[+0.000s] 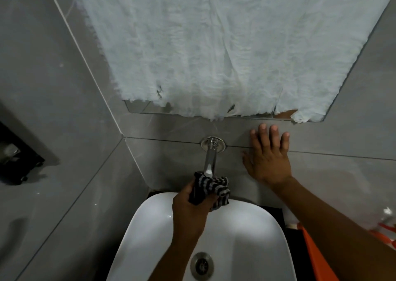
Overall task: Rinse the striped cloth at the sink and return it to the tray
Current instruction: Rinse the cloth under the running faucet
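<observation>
Readable text: none anywhere in view.
Labels or brands: none legible on the tap or sink.
Numbers or signs: none on the wall tiles.

The striped cloth is shown bunched into a crumpled wad, patterned in narrow black and pale grey stripes, with a plain black portion at its left side. It is held above the far rim of the sink, directly beneath the outlet of a chrome spout projecting from the far wall. A loose striped corner is seen hanging down at the right of the wad, over the basin. The sink is a white, glossy, rounded-rectangular basin, with a round metal drain set near its near end. An orange edge at the lower right cannot be identified as the tray with certainty.
</observation>
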A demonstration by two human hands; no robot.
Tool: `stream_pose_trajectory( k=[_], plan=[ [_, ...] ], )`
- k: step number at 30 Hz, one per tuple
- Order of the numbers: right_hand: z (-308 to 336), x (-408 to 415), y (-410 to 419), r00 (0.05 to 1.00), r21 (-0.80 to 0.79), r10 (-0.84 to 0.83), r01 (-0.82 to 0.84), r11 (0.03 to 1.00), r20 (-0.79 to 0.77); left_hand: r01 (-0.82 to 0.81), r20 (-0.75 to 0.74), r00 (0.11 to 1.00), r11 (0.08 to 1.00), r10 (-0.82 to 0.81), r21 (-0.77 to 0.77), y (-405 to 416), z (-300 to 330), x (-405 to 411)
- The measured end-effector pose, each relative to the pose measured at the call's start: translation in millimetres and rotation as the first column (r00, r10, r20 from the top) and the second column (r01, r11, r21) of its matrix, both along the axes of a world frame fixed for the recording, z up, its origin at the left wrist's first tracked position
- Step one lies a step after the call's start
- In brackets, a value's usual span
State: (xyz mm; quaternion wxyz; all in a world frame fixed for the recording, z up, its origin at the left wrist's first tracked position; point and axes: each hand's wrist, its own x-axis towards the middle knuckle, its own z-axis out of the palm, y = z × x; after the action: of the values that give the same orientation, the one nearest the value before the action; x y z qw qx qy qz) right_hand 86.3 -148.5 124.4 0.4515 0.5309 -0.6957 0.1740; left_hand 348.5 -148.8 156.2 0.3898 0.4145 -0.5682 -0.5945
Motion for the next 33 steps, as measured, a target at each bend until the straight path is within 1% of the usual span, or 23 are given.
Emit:
stream_pose_trajectory(
  k=[1,4,6,7,8,10,11,12,13,14,15,16,17,18,19,20,21,22,23,26,28,31,33],
  plan=[
    [-0.6,-0.6,-0.6,1.0,-0.008,-0.002,0.002,1.0,-0.007,0.015,0.026,1.0,0.999,-0.014,-0.034,-4.7,4.3,-3.2],
    [-0.7,-1.2,-1.8,1.0,-0.019,0.004,-0.004,1.0,-0.007,0.069,0.188,0.981,0.989,-0.044,-0.129,-26.2,12.1,-17.3],
    [1.2,-1.2,-2.3,1.0,-0.017,0.004,-0.004,1.0,-0.009,0.114,0.343,0.938,0.975,-0.042,-0.191,-45.6,21.1,-30.5],
    [1.3,-0.8,-2.0,1.0,-0.016,0.004,-0.004,1.0,-0.013,0.131,0.404,0.914,0.972,-0.043,-0.193,-56.6,27.2,-39.6],
    [0.6,-0.5,-2.0,1.0,-0.02,0.006,-0.006,1.0,-0.018,0.141,0.436,0.898,0.978,-0.06,-0.156,-67.6,36.4,-49.6],
    [-0.9,-0.8,-2.3,1.0,-0.032,0.009,-0.01,0.999,-0.02,0.121,0.429,0.894,0.992,-0.127,0.04,-91.8,53.8,-66.0],
    [-1.0,-1.3,-2.3,1.0,-0.029,0.01,-0.011,1.0,-0.019,0.117,0.395,0.9,0.975,-0.186,0.19,-101.9,60.0,-70.8],
    [-1.1,-2.0,-2.5,1.0,-0.023,0.01,-0.011,1.0,-0.019,0.15,0.323,0.905,0.919,-0.276,0.365,-108.2,63.0,-71.2],
    [-0.8,-2.9,-3.0,1.0,-0.018,0.007,-0.008,1.0,-0.019,0.212,0.22,0.904,0.831,-0.367,0.515,-110.0,63.7,-67.9],
    [-0.2,-3.3,-3.3,1.0,-0.012,0.001,-0.001,1.0,-0.014,0.287,0.083,0.905,0.744,-0.416,0.603,-108.9,60.6,-63.4],
    [0.0,-2.4,-3.3,1.0,-0.007,-0.005,0.005,1.0,-0.004,0.375,-0.091,0.902,0.659,-0.423,0.652,-106.1,54.6,-58.4],
    [-0.6,-1.3,-3.3,1.0,-0.006,-0.006,0.007,1.0,0.006,0.443,-0.233,0.888,0.599,-0.397,0.667,-101.3,49.0,-55.1],
    [-1.6,-0.5,-2.9,1.0,-0.005,-0.007,0.007,1.0,0.013,0.469,-0.274,0.877,0.586,-0.394,0.66,-97.7,45.8,-54.9],
    [-2.1,0.1,-2.3,1.0,-0.002,-0.006,0.006,1.0,0.014,0.432,-0.204,0.895,0.652,-0.397,0.623,-95.4,44.3,-58.4],
    [-1.5,0.6,-1.5,1.0,0.006,-0.007,0.007,1.0,0.014,0.356,-0.041,0.919,0.784,-0.391,0.508,-93.3,44.3,-63.4],
    [0.0,1.0,-0.6,1.0,0.018,-0.01,0.01,1.0,0.014,0.264,0.239,0.913,0.924,-0.332,0.275,-89.1,47.2,-68.0],
    [1.5,1.7,0.7,1.0,0.031,-0.016,0.015,0.999,0.017,0.256,0.492,0.841,0.967,-0.225,0.003,-83.5,49.4,-69.6],
    [3.0,3.2,1.8,1.0,0.041,-0.021,0.02,0.999,0.021,0.299,0.618,0.776,0.938,-0.131,-0.177,-78.0,51.2,-68.2],
    [3.7,4.7,2.9,0.999,0.048,-0.024,0.023,0.999,0.028,0.317,0.631,0.768,0.92,-0.107,-0.23,-73.2,51.7,-65.0],
    [4.9,7.1,5.5,0.999,0.06,-0.023,0.02,0.998,0.043,0.249,0.518,0.848,0.947,-0.112,-0.202,-59.4,40.1,-48.2],
    [6.6,8.4,6.9,0.998,0.081,-0.024,0.02,0.997,0.055,0.239,0.422,0.895,0.954,-0.144,-0.182,-43.2,22.2,-31.9],
    [8.5,11.9,7.4,0.995,0.117,-0.036,0.026,0.993,0.088,0.191,0.338,0.937,0.937,-0.086,-0.292,-8.4,-6.1,-3.1],
    [9.1,14.3,8.3,0.994,0.126,-0.043,0.03,0.992,0.1,0.148,0.281,0.958,0.946,-0.064,-0.288,-1.1,-14.7,3.5]
  ],
)
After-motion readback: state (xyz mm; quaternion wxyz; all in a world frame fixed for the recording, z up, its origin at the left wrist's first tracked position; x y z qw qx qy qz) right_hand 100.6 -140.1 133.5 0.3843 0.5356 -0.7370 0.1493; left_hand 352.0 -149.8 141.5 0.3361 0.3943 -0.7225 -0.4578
